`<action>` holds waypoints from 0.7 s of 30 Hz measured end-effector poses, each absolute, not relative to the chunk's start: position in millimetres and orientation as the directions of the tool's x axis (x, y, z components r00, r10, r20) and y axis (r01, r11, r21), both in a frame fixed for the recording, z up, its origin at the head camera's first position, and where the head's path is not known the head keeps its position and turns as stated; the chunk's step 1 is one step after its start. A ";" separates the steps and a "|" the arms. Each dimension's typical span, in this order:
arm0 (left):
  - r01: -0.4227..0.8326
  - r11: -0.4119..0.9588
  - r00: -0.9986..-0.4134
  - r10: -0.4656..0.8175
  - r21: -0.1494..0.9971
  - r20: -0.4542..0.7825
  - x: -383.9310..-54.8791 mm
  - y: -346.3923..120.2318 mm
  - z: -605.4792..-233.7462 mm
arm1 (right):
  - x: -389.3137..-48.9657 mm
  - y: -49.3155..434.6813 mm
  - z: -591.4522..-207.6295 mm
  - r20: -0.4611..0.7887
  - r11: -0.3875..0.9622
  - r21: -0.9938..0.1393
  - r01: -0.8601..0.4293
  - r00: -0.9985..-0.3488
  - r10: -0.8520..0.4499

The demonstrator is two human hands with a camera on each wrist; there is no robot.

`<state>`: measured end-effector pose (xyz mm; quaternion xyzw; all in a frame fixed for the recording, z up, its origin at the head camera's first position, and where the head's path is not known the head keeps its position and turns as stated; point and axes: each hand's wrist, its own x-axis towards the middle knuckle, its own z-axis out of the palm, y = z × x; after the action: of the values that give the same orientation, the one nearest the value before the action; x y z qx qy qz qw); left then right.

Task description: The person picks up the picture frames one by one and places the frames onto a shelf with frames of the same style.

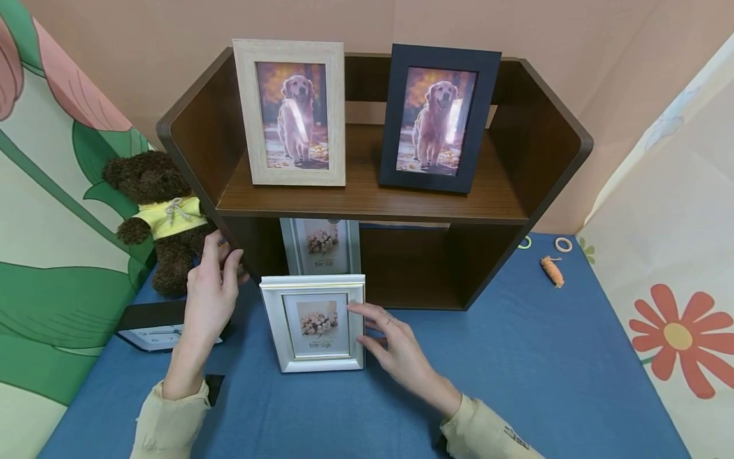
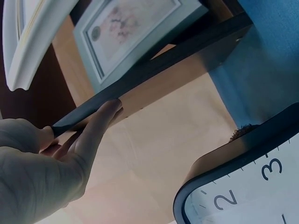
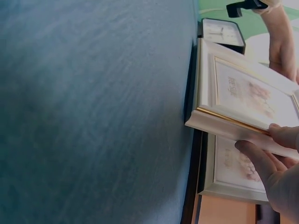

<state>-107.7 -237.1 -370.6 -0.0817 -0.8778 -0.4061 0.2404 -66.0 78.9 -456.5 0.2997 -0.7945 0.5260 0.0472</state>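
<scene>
My right hand [image 1: 395, 341] pinches the right edge of a white picture frame [image 1: 357, 325], which stands on the blue cloth before the shelf. The right wrist view shows the thumb on its front and fingers along its side. At the left, my left hand [image 1: 212, 287] grips the front edge of the dark brown shelf's [image 1: 373, 205] side panel, thumb and fingers on opposite faces [image 2: 60, 158]. Behind the white frame, a grey-green picture frame [image 1: 291, 245] stands in the lower compartment, its bottom hidden. A cream frame [image 1: 246, 115] and a dark blue frame [image 1: 395, 121] stand on the upper level.
A brown teddy bear [image 1: 172, 217] in a yellow shirt leans left of the shelf. A black-edged clock [image 1: 151, 338] lies near my left wrist. Two rings, one of them pale [image 1: 563, 245], and a small orange carrot-like toy [image 1: 552, 272] lie at the right.
</scene>
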 end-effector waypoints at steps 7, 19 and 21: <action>0.338 0.657 -0.872 -0.051 0.674 0.487 -108.1 -236.9 -371.3 | -64.3 80.4 -455.6 0.381 0.270 -0.814 -0.514 -0.824 -0.420; 0.325 0.666 -0.875 -0.058 0.671 0.481 -107.1 -236.2 -370.4 | -60.4 88.8 -447.7 0.356 0.288 -0.829 -0.479 -0.850 -0.389; 0.323 0.668 -0.876 -0.057 0.671 0.479 -107.1 -236.5 -370.4 | -60.4 89.9 -447.4 0.357 0.286 -0.829 -0.480 -0.849 -0.389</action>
<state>-107.1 -236.5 -370.4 -0.0753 -0.8817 -0.4007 0.2373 -60.4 89.9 -447.4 0.2714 -0.8008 0.5322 0.0427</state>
